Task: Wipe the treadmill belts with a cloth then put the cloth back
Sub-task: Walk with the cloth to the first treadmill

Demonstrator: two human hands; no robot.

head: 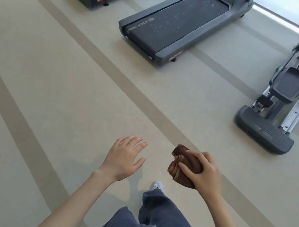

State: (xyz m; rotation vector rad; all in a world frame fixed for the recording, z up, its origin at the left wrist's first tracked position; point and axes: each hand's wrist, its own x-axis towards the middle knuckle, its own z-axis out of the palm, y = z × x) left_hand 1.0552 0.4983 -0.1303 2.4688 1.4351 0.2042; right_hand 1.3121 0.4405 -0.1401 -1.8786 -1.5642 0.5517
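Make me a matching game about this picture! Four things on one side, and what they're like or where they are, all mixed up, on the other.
1. crumpled brown cloth
2. left hand
3. nearer dark grey treadmill belt
4. grey elliptical foot pedal

A. dotted with white specks
B. open, holding nothing
C. squeezed in the right hand
D. at the picture's far right

Pairs: 1-C, 2-B, 3-A, 4-D.

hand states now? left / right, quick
Left hand: open, fingers spread, holding nothing.
Right hand: fingers curled round the bunched brown cloth, gripping it.
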